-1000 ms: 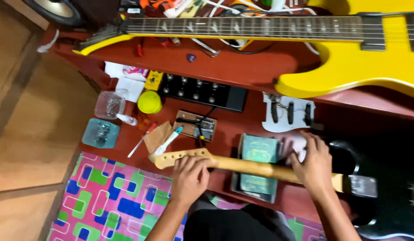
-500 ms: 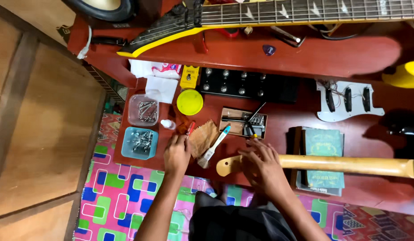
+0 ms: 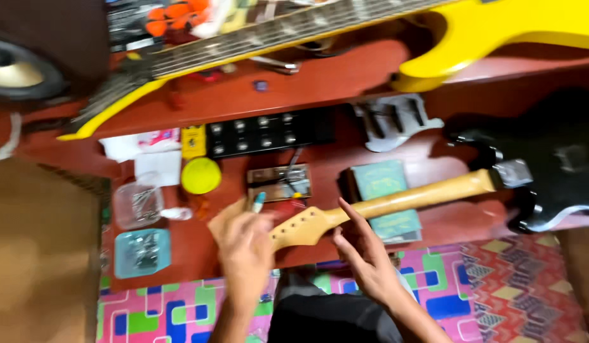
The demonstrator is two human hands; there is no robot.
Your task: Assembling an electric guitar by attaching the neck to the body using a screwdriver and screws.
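Head view, looking down at a red workbench. Largest items: a yellow electric guitar lies across the top edge, and a black guitar body sits at right. Bolted to that body is a pale maple neck; its long axis runs from upper right down to lower left, and the bare headstock points toward the person, overhanging a teal box. Judged from this, the work is at the headstock, probably fitting hardware there; a next move would call for a steady grip on the headstock and picking one small part. The right hand hovers just beside the headstock, fingers spread apart, gripping nothing. The left hand is blurred; a light-blue tipped tool rises at its fingertips, but whether the hand clamps it cannot be told. Smaller items at left: a yellow round lid and two clear trays of screws.
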